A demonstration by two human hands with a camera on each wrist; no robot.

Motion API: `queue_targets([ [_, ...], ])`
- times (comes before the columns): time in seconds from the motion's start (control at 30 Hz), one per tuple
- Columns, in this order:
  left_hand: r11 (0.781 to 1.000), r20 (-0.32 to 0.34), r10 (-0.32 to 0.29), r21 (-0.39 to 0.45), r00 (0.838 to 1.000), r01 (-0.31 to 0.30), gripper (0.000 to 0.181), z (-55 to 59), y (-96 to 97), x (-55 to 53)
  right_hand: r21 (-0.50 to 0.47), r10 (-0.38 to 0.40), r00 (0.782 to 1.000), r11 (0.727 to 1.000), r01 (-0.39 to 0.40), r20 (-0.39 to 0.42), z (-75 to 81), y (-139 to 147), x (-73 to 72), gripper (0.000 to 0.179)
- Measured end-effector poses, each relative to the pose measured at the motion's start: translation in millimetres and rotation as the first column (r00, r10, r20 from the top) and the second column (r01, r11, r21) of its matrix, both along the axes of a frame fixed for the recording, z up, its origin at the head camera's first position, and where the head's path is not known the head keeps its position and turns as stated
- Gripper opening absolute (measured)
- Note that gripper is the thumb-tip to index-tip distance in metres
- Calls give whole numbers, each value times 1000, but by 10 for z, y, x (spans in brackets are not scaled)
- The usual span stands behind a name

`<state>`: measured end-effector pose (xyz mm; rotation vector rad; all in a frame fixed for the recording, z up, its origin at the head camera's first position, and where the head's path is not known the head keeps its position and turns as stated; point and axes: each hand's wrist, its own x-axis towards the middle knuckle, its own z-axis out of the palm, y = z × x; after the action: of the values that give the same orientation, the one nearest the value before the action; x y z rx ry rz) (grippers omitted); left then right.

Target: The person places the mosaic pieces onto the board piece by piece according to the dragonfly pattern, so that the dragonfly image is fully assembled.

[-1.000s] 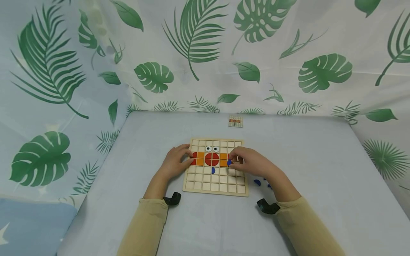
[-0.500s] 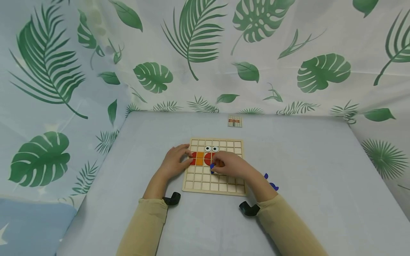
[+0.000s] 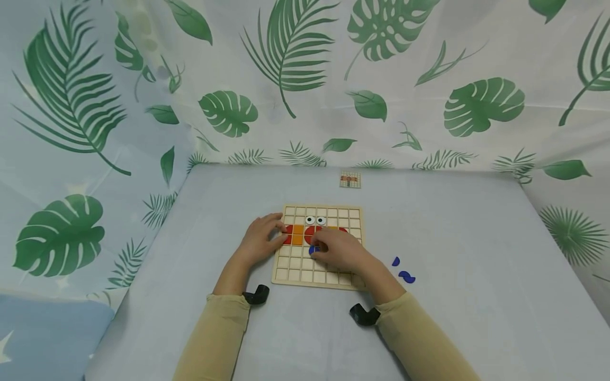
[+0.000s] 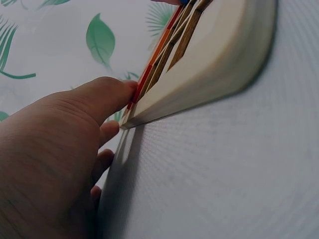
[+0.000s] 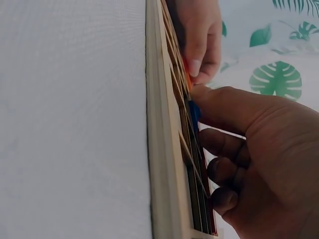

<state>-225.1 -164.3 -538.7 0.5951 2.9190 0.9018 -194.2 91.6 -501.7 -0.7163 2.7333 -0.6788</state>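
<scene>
On the table lies a square wooden grid board [image 3: 294, 274] holding red and orange tiles and two round eye pieces [image 3: 315, 220]. My left hand [image 3: 260, 239] rests at the board's left edge, its thumb touching a red tile [image 3: 288, 235] there and its fingers along the side. Over the middle of the grid, my right hand [image 3: 340, 248] pinches a blue half-circle piece [image 3: 312, 251] low against the cells, just below the red circle [image 3: 308, 235]. In the right wrist view the thumb is on the blue piece [image 5: 194, 114]. The right hand hides part of the tile rows.
Several loose blue pieces [image 3: 406, 277] lie on the table right of the board. A small pattern card [image 3: 350, 180] lies beyond it. Black wrist devices [image 3: 365, 315] sit at both cuffs. Leaf-printed cloth [image 3: 305, 84] hangs behind.
My right hand has moved left from the board's right side to its middle, carrying a blue half-circle to beside the blue piece there. My left hand has stayed at the edge.
</scene>
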Motion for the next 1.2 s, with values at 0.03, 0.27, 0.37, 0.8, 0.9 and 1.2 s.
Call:
queue_targets([
  [0.03,1000,0,-1,-2,1000,1,12,-2,0,-2,8,-2,1000,1000,2,-2,-5,-2,3,20],
  [0.27,1000,24,4,5,1000,-4,13,11,1,0,31,-12,1000,999,12,-17,-35,-8,13,22],
  [0.37,1000,31,5,3,1000,-5,13,18,5,2,38,-14,1000,999,15,-25,-40,-11,15,22],
  [0.8,1000,22,-5,6,1000,4,12,35,1,4,12,-13,999,1000,14,-43,-44,-14,25,24],
  [0.9,1000,20,-6,11,1000,6,12,32,0,4,12,-7,999,1000,7,-52,-50,-14,25,25],
  [1.2,1000,15,-5,10,1000,5,12,9,-4,-5,28,15,997,1000,-12,-78,-25,-17,39,22],
])
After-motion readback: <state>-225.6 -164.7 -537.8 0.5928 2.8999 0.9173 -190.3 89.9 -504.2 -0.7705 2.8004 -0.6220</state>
